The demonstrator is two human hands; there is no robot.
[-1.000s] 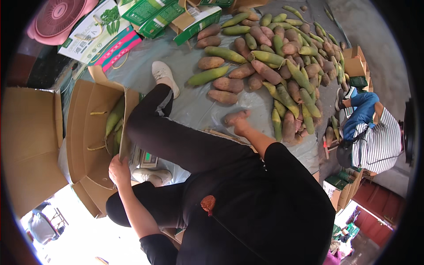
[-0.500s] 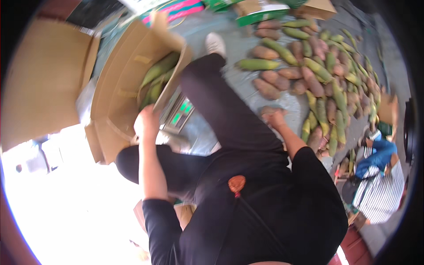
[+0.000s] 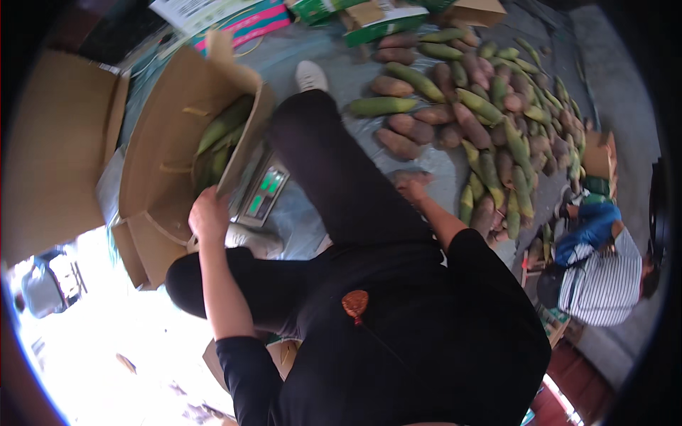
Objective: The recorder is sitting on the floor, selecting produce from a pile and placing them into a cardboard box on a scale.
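A cardboard box (image 3: 153,142) stands at my left, tilted toward me, with several long green radish-like vegetables (image 3: 226,126) inside. My left hand (image 3: 209,215) is closed on the near edge of the box's side. Beside the box, partly behind its wall, lies a scale (image 3: 263,192) with a lit green display. On my right, my right hand (image 3: 412,189) is closed round a reddish-brown sweet potato (image 3: 412,175), held low over the plastic-covered floor. The fingers partly hide it. Just beyond it lie loose sweet potatoes (image 3: 396,144) and a green vegetable (image 3: 382,106).
A large pile of sweet potatoes and green vegetables (image 3: 490,113) spreads to the right. Green cartons (image 3: 383,25) stand at the back. Another cardboard box (image 3: 57,142) is at far left. A person in a striped shirt (image 3: 604,284) crouches at the right. My bent legs (image 3: 334,170) lie between the hands.
The whole view has shifted, so the scene sits further left in the picture. My left hand stays on the box edge and my right hand keeps the sweet potato.
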